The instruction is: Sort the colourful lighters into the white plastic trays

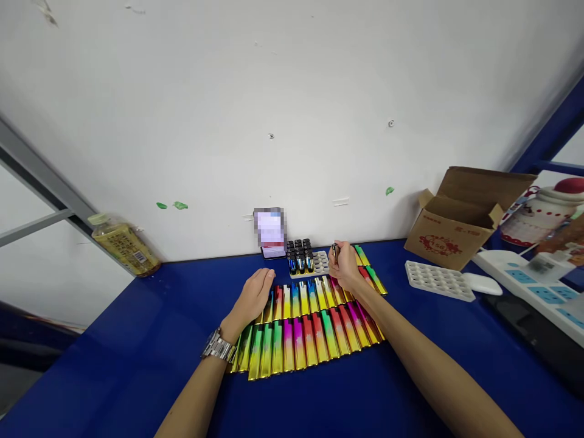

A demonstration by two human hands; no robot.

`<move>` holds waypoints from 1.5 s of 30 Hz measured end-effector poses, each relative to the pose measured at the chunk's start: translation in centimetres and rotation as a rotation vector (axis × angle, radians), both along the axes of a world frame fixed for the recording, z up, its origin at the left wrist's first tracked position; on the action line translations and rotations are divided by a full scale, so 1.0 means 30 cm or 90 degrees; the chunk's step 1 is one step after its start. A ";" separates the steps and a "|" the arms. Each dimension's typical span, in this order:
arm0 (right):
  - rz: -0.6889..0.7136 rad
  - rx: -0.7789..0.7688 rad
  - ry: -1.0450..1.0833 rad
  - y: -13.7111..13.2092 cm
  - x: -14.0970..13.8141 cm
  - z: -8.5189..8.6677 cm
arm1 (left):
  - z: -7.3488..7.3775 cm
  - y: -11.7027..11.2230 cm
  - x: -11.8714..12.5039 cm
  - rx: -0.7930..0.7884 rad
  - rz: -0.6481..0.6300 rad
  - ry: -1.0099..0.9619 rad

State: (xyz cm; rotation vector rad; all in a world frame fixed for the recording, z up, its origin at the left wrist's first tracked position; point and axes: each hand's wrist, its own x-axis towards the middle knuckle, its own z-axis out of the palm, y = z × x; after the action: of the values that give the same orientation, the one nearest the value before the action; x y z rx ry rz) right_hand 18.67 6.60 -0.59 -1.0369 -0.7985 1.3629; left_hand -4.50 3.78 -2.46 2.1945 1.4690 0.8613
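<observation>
While my right hand (345, 267) hovers just right of the loaded tray (322, 263), its thumb and fingertips are pinched shut on a small dark part (334, 249), held upright at the tray's right edge. The tray sits at the back of the blue table (137, 340), against the wall; its left cells are filled with more dark parts (298, 250), and its right cells are bare.

In front of the tray lie two rows of rainbow casings (310, 337), side by side and touching, with a few more angled off to the tray's right, partly under my right hand. My left hand (255, 295) rests in front of the tray and to its left, fingers straight and together, gripping nothing, palm laid on the left end of the nearer-to-tray row. A metal watch (218, 347) is on that wrist.

Well to the right of the tray lies an empty white tray (438, 280), with an open cardboard box (460, 219) behind it. Far to the tray's left, a bottle (123, 243) leans against the wall.
</observation>
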 end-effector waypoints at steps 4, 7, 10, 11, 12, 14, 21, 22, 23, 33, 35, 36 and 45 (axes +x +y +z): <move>-0.019 -0.004 -0.017 -0.001 -0.003 0.001 | -0.001 0.001 -0.001 -0.002 -0.006 0.007; -0.012 0.000 -0.025 0.000 0.000 -0.003 | -0.002 0.002 -0.002 0.001 -0.009 0.015; -0.006 0.011 -0.032 0.000 0.004 -0.008 | -0.004 0.004 -0.002 0.001 -0.009 0.024; -0.004 0.015 -0.033 0.001 0.005 -0.010 | -0.005 0.004 -0.003 0.001 -0.009 0.026; -0.003 0.018 -0.035 0.001 0.006 -0.013 | -0.006 0.005 -0.003 0.001 -0.009 0.027; 0.000 0.022 -0.039 0.005 0.007 -0.018 | -0.006 0.006 -0.003 0.001 -0.009 0.030; -0.001 0.031 -0.045 0.017 0.005 -0.037 | -0.004 0.005 -0.003 -0.006 -0.015 0.030; -0.002 0.033 -0.046 0.017 0.005 -0.037 | -0.003 0.004 -0.003 -0.008 -0.016 0.030; -0.001 0.034 -0.047 0.016 0.005 -0.035 | -0.003 0.004 -0.003 -0.009 -0.016 0.030; -0.053 0.278 -0.238 0.046 0.041 -0.019 | -0.004 0.001 -0.003 -0.015 -0.019 0.030; -0.086 0.305 -0.359 0.069 0.053 -0.027 | -0.005 0.001 -0.002 -0.009 -0.018 0.027; -0.087 0.313 -0.393 0.081 0.057 -0.033 | -0.006 0.000 -0.002 -0.005 -0.018 0.024; -0.026 0.340 -0.430 0.142 0.048 -0.087 | -0.005 0.001 -0.004 -0.011 -0.017 0.024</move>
State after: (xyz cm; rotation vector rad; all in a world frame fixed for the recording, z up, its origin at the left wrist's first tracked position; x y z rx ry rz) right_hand 20.10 10.87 -3.22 -1.0675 -1.5293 0.6757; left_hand -4.62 3.80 -2.62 2.2248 1.4555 0.7996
